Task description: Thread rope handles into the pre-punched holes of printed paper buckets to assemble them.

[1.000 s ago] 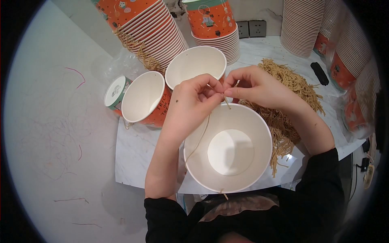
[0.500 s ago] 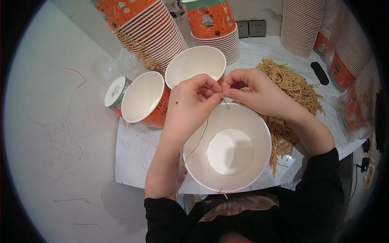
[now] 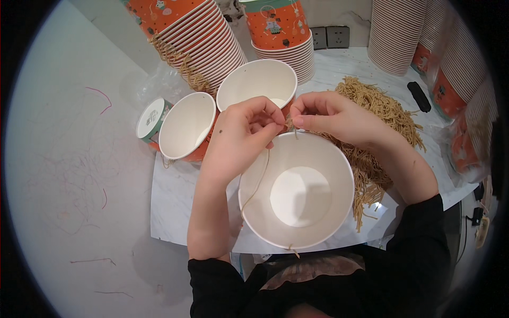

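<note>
A large paper bucket (image 3: pixel 339 175), white inside, stands in front of me with its mouth up. From its near rim a short tail of tan twine (image 3: pixel 257 192) sticks out, and a longer strand curves along the left side of the opening. At the far rim my left hand (image 3: pixel 236 135) pinches the twine between thumb and fingers. Close beside it, my right hand (image 3: pixel 334 117) pinches the same twine, its thumb against the fingertips. A small loop or knot shows between the two hands; its exact form is too small to make out.
A heap of cut tan twine (image 3: pixel 384 108) lies right of the bucket. Two open buckets, one white-mouthed (image 3: pixel 185 124), one farther back (image 3: pixel 254 79), tilt behind. Tall bucket stacks (image 3: pixel 199 45) stand at the back, more (image 3: pixel 395 37) at right. A black object (image 3: pixel 419 96) lies near them.
My fingertips have drawn slightly apart, the left hand shifting a little to the left, and the twine between them has opened up. The bucket has shifted very slightly away from me.
</note>
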`<state>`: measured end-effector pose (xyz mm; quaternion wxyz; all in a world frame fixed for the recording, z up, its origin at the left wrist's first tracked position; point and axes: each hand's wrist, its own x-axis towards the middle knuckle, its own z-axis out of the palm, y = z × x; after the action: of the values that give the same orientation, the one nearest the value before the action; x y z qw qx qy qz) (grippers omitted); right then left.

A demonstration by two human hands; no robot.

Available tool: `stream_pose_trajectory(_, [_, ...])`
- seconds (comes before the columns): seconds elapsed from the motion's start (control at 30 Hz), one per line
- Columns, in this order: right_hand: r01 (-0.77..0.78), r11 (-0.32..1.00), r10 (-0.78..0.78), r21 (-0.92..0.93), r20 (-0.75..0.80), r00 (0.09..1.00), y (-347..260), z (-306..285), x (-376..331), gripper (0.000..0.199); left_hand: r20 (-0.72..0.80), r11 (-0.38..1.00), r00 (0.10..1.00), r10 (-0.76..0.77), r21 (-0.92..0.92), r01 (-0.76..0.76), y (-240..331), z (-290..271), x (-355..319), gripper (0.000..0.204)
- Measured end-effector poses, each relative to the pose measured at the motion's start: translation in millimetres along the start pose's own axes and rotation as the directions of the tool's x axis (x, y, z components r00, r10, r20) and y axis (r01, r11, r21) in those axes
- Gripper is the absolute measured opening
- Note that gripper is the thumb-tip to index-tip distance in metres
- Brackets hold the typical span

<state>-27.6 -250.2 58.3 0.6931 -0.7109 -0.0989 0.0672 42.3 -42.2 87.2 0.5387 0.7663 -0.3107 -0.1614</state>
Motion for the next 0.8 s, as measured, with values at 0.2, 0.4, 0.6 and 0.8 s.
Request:
stream_pose_trajectory(0.2, [-0.034,0.997,0.032,0.073,0.033,0.999,-4.2,0.3,-0.3,0.012,0.077,0.988,0.995,0.055,0.137,-0.065,-1.5,-7.5,-2.2,0.01])
stream_pose_trajectory(0.4, [0.0,1.0,0.001,0.015,-0.011,1.0,-3.8,3.4,-2.3,0.012,0.111,0.996,0.992,-0.059,0.073,0.051,10.1,-7.3,-2.8,0.014])
stream_pose_trajectory(0.6, [-0.039,0.998,0.038,-0.051,-0.027,0.999,-8.9,6.1,-4.3,0.015,0.139,0.997,0.989,-0.047,0.074,0.037,1.7,-10.1,0.2,0.011])
stream_pose_trajectory(0.8, [0.197,0.925,-0.223,-0.323,-0.042,0.974,3.9,9.3,-1.8,0.016,0.14,0.998,0.988,-0.068,0.015,0.067,0.0,-15.3,2.4,0.007])
